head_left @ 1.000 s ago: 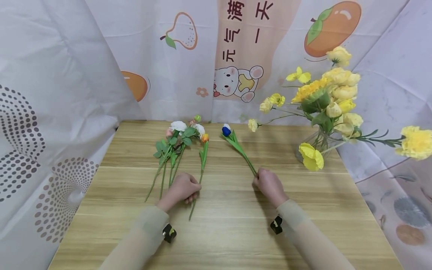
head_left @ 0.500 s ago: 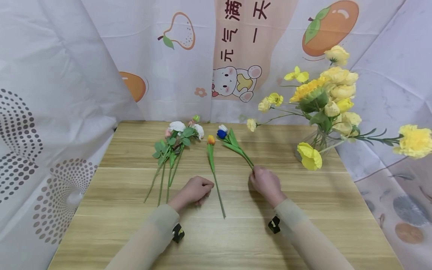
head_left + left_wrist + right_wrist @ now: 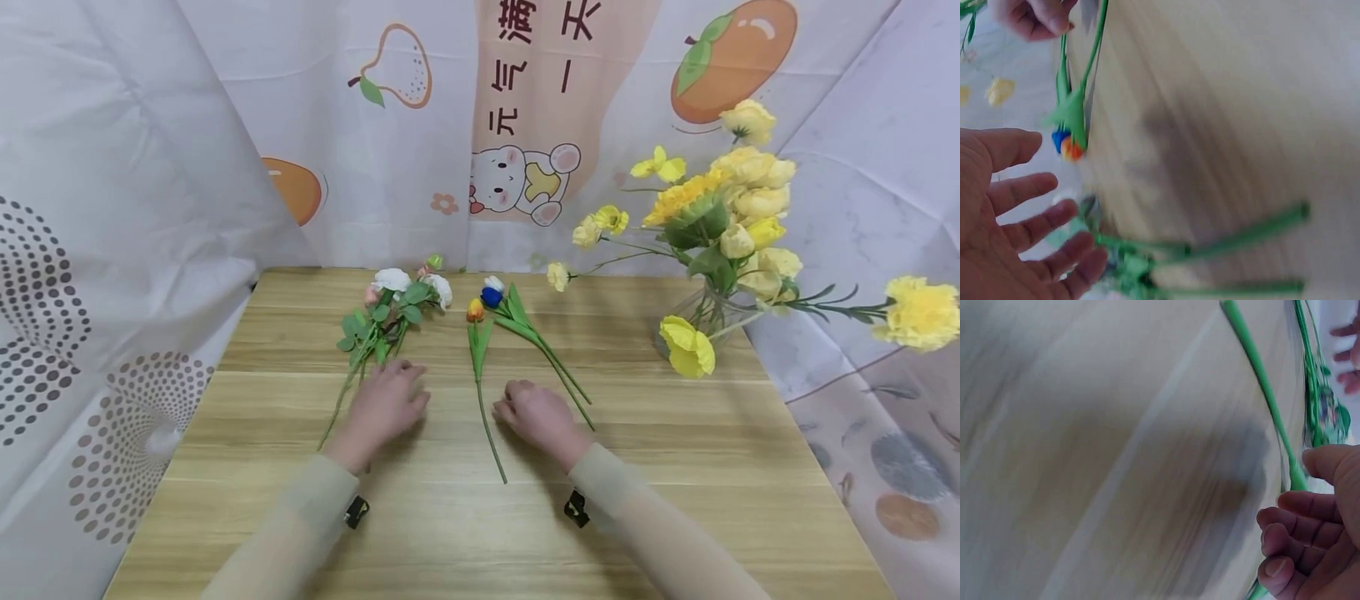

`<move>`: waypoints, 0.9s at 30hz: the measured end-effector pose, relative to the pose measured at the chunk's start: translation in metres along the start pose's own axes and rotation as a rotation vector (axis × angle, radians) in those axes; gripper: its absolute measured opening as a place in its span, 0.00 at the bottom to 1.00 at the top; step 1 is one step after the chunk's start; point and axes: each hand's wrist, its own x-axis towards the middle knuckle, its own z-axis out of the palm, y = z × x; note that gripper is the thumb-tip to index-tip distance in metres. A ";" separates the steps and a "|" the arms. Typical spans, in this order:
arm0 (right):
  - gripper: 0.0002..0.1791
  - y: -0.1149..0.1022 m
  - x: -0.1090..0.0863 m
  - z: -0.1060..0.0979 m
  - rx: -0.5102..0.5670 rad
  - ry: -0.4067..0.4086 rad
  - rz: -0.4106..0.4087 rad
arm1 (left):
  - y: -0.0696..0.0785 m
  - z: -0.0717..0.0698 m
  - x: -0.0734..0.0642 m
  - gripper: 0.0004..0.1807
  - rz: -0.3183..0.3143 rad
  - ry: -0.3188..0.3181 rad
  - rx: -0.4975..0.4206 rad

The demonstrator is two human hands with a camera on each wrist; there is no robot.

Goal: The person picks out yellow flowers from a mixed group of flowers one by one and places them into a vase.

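Note:
My left hand (image 3: 382, 407) hovers over the stems of a bunch of white and pink roses (image 3: 392, 281), hiding part of them; in the left wrist view its fingers (image 3: 1029, 228) are spread and hold nothing. My right hand (image 3: 543, 422) is between an orange tulip (image 3: 476, 310) and two tulips, a blue one (image 3: 491, 297) and a white one (image 3: 494, 283). Its fingers are loosely bent with nothing in them. The orange tulip's stem (image 3: 1260, 372) runs close past the right thumb in the right wrist view; whether they touch I cannot tell.
A glass vase (image 3: 708, 321) of yellow flowers (image 3: 750, 200) stands at the back right of the wooden table (image 3: 465, 533). One long carnation (image 3: 921, 313) sticks out past the right side. A printed curtain (image 3: 405, 183) hangs along the back edge.
The orange tulip was moved right, beside the blue and white ones, and let go. My left hand has drawn back left to the roses. My right hand released the tulip stems and moved left.

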 end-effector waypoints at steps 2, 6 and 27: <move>0.16 -0.008 0.001 0.003 0.017 -0.017 -0.010 | -0.011 -0.007 -0.003 0.30 -0.019 0.044 0.046; 0.18 -0.019 0.002 0.009 0.024 -0.036 -0.040 | -0.034 -0.015 -0.010 0.37 -0.096 0.077 0.085; 0.02 0.004 0.008 0.005 -0.138 -0.042 0.172 | -0.076 -0.004 -0.039 0.57 -0.259 -0.268 -0.001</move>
